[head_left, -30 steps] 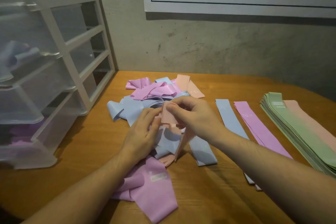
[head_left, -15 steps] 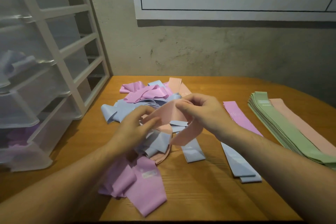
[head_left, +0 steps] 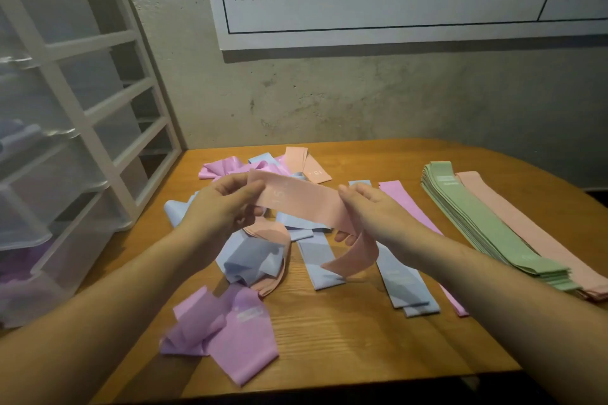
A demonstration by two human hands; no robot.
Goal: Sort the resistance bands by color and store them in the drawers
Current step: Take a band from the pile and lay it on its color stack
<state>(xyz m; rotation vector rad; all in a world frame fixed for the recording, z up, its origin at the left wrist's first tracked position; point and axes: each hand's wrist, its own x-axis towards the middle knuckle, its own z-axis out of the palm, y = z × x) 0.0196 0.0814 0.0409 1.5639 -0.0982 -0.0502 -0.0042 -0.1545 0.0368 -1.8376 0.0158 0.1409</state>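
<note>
Peach band (head_left: 306, 204) is stretched flat between left hand (head_left: 223, 204) and right hand (head_left: 371, 210), both pinching it above the tabletop's (head_left: 362, 339) jumble. Sorting step; likely next, lay it on the peach pile (head_left: 526, 233).

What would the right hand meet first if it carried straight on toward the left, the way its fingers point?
Probably the left hand. The right hand points along the peach band that both hands hold stretched between them above the pile, though depth is hard to judge.
</note>
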